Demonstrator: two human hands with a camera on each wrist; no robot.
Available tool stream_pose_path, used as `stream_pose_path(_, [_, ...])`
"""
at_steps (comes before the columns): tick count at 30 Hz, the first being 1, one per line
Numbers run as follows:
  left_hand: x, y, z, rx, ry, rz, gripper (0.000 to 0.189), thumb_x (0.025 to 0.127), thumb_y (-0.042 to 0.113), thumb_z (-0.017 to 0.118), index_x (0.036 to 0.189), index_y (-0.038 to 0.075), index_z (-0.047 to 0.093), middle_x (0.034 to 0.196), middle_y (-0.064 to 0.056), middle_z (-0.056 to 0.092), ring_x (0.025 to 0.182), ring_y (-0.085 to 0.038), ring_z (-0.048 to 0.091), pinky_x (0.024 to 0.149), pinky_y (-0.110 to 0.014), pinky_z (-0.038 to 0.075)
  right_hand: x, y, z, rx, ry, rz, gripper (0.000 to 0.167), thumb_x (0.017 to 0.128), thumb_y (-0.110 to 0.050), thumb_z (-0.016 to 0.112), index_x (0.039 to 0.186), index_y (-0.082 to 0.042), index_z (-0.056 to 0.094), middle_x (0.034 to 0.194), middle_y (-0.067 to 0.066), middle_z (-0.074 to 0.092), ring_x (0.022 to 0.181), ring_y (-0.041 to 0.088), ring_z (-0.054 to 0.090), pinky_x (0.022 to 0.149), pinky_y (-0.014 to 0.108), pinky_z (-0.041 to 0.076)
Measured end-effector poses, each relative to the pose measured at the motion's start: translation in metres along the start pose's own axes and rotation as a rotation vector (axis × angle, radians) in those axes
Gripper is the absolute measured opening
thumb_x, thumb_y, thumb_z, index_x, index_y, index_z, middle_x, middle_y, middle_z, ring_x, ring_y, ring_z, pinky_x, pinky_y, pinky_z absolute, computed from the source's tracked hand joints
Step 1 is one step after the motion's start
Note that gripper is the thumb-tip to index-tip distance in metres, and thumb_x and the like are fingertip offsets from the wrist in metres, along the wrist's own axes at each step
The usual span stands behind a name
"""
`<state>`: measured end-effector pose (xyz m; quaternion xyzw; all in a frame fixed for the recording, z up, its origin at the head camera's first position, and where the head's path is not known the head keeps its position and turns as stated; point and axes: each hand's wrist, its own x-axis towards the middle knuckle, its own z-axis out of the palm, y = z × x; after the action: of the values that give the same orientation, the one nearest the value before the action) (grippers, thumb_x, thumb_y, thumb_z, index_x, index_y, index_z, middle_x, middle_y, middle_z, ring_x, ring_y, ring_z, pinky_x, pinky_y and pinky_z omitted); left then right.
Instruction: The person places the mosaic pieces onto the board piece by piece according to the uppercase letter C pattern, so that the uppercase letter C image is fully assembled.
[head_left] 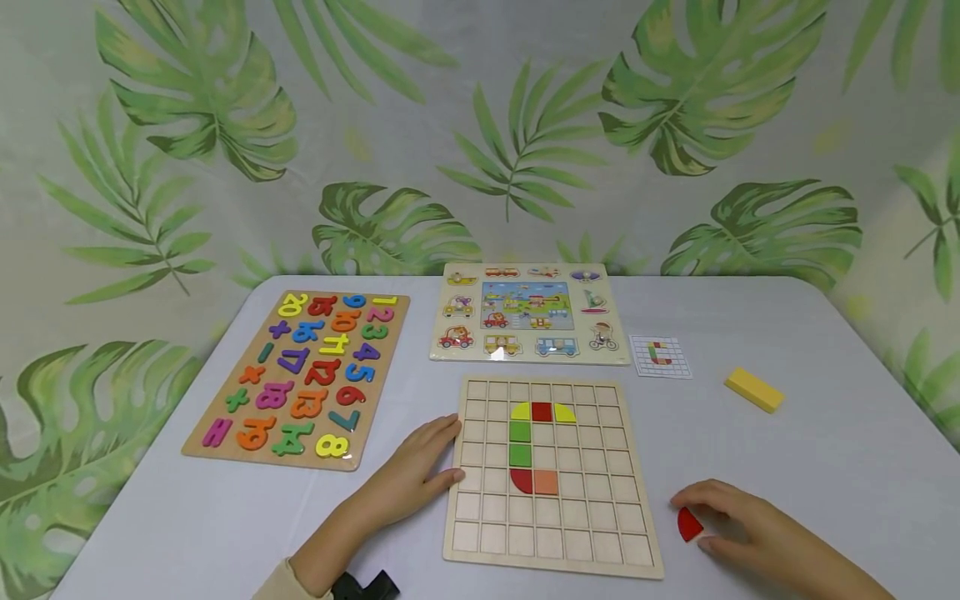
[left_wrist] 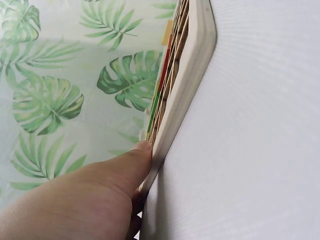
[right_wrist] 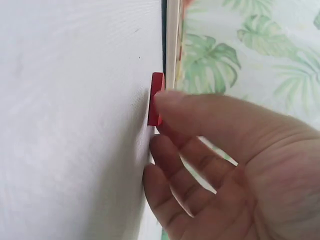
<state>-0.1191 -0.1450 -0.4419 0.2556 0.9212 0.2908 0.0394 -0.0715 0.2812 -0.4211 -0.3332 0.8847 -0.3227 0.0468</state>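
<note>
A square wooden grid board (head_left: 555, 525) lies in front of me, with yellow, red, green and orange pieces set in a C shape in its cells. My left hand (head_left: 408, 471) rests at the board's left edge, fingers fairly straight; the left wrist view shows the thumb (left_wrist: 135, 160) touching the rim. To the right of the board, my right hand (head_left: 750, 529) pinches a red quarter-circle piece (head_left: 688, 525) between thumb and forefinger, low at the tabletop. In the right wrist view the thumb partly covers this red piece (right_wrist: 156, 80).
A number puzzle board (head_left: 255, 333) lies at the left and a vehicle puzzle board (head_left: 528, 354) stands behind the grid. Right of that are a small pattern card (head_left: 660, 357) and a yellow block (head_left: 753, 390). A black object (head_left: 366, 587) shows at the bottom edge.
</note>
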Motion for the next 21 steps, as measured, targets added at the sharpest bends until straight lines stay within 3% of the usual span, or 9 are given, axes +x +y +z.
stream_pose_path(4, [0.000,0.001,-0.001,0.000,-0.010,-0.010,0.063,0.089,0.037,0.055,0.138,0.004,0.033,0.143,-0.009,0.028,0.131,-0.026,0.022,0.104,-0.043,0.022,0.002,0.006,0.004,-0.046,0.049,-0.042,0.036,0.075,-0.003,0.070,0.105,-0.019,0.058,0.102,-0.012,0.055,0.093,0.002,0.048,0.082,0.003,0.031])
stream_pose_path(7, [0.000,0.001,-0.001,0.002,-0.018,-0.016,0.063,0.088,0.036,0.055,0.139,0.005,0.033,0.144,-0.008,0.027,0.131,-0.025,0.021,0.105,-0.042,0.021,0.006,0.006,0.008,-0.090,0.094,-0.052,0.031,0.075,-0.008,0.072,0.101,-0.020,0.059,0.096,-0.013,0.054,0.087,0.003,0.050,0.079,0.004,0.034])
stream_pose_path(11, [0.000,0.001,-0.002,0.006,-0.025,-0.022,0.063,0.089,0.037,0.055,0.139,0.006,0.032,0.144,-0.007,0.026,0.132,-0.023,0.020,0.105,-0.041,0.020,0.013,0.001,0.012,-0.133,0.127,0.058,0.027,0.076,-0.020,0.073,0.099,-0.020,0.058,0.089,-0.017,0.051,0.076,0.001,0.048,0.067,0.012,0.042])
stream_pose_path(15, [0.000,0.000,-0.002,0.009,-0.029,-0.025,0.064,0.089,0.037,0.055,0.139,0.006,0.032,0.145,-0.007,0.025,0.132,-0.023,0.019,0.105,-0.041,0.020,0.023,-0.004,0.017,-0.171,0.144,0.184,0.030,0.076,-0.023,0.072,0.102,-0.015,0.058,0.074,-0.017,0.045,0.065,-0.002,0.041,0.053,0.017,0.039])
stream_pose_path(18, [0.000,0.001,-0.002,0.006,-0.030,-0.026,0.064,0.089,0.037,0.054,0.139,0.006,0.032,0.145,-0.007,0.025,0.132,-0.023,0.019,0.105,-0.041,0.020,0.028,-0.006,0.018,-0.188,0.119,0.227,0.035,0.079,-0.027,0.070,0.107,-0.012,0.057,0.066,-0.016,0.038,0.059,-0.003,0.037,0.050,0.016,0.035])
stream_pose_path(21, [0.000,0.001,-0.002,0.002,-0.030,-0.028,0.064,0.089,0.038,0.054,0.140,0.006,0.032,0.145,-0.007,0.025,0.132,-0.023,0.019,0.105,-0.041,0.020,0.029,-0.006,0.013,-0.136,0.052,0.246,0.039,0.082,-0.032,0.066,0.115,-0.014,0.055,0.066,-0.015,0.040,0.060,-0.001,0.039,0.050,0.017,0.035])
